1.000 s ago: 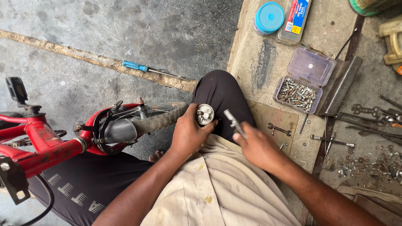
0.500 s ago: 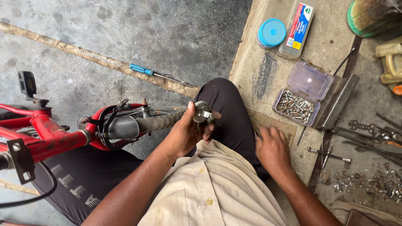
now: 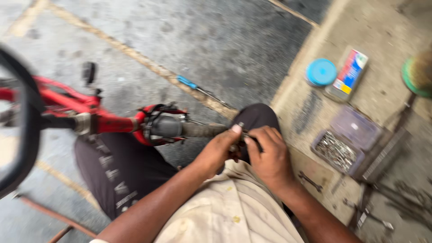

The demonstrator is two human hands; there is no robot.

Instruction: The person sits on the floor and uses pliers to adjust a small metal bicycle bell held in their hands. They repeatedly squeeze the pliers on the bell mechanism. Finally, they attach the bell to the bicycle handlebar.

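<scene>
From the head camera, the left hand (image 3: 219,150) is wrapped tight around the end of the dark handlebar grip (image 3: 203,130) of a red bike (image 3: 108,121), just over the person's knee. The right hand (image 3: 268,158) is curled shut on the same end, touching the left hand, but the picture is too blurry to tell what it pinches. A clear box of screws (image 3: 342,146) lies open on the ground to the right, and a blue screwdriver (image 3: 193,86) lies past the bike.

Blue lid (image 3: 321,72), screw box (image 3: 344,146), screwdriver (image 3: 198,89)

Grey, stained concrete floor (image 3: 216,40) filled the view, a raised dusty ledge (image 3: 387,36) ran along its right edge in flat daylight.
</scene>
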